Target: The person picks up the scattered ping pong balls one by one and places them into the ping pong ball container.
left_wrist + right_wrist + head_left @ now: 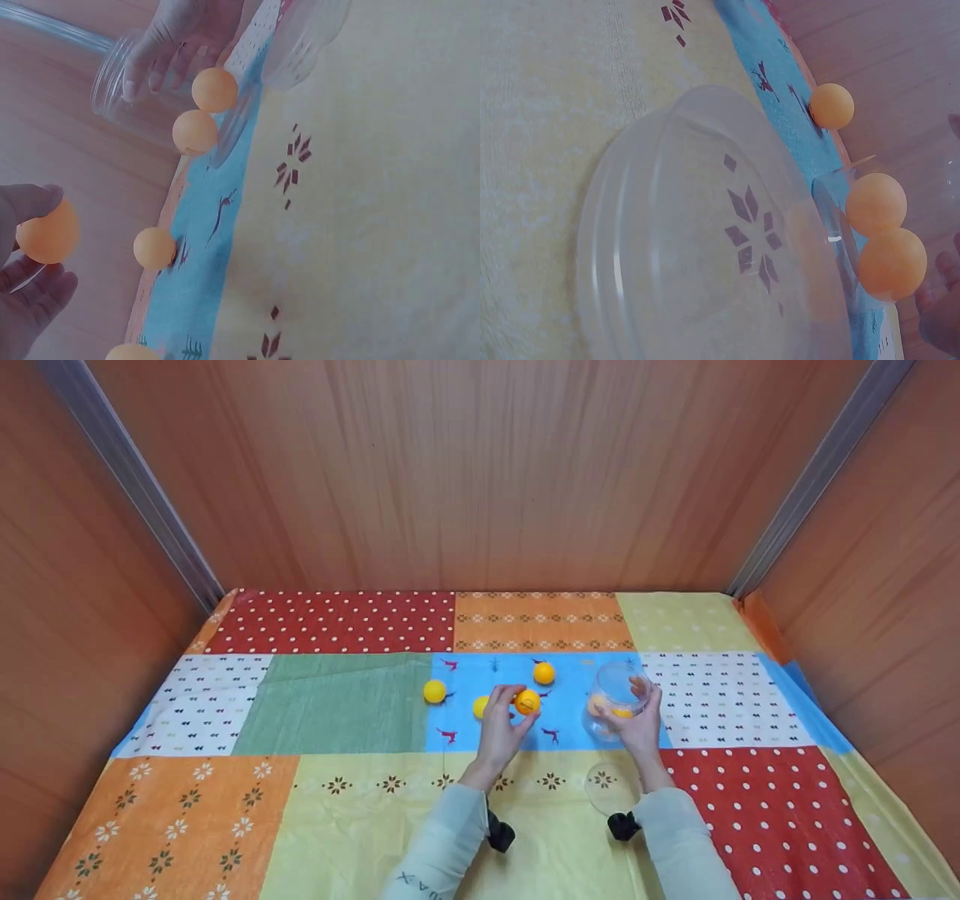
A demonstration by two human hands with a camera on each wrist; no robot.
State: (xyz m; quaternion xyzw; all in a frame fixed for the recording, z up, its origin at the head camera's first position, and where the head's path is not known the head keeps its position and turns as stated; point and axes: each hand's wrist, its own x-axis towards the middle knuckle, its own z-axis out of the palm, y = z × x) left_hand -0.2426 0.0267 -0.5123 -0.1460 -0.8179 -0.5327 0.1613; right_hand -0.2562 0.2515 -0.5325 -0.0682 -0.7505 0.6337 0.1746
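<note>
In the head view my left hand [496, 739] pinches an orange ping-pong ball [527, 702] between thumb and fingers, raised above the cloth. My right hand [641, 729] grips a clear plastic jar [602, 730], which is tilted with its open mouth upward. Two orange balls [876, 205] lie inside the jar, seen through its wall in both wrist views. On the blue patch rest a yellow-orange ball [434, 691] to the left, another ball [544, 673] farther back, and a third ball [480, 707] partly hidden behind my left hand.
A clear round lid [609, 791] lies on the yellow patch, close to my right wrist; it looms large in the right wrist view. Patchwork cloth [337, 705] covers the table. Wood-grain panels [480, 480] stand at the back and both sides.
</note>
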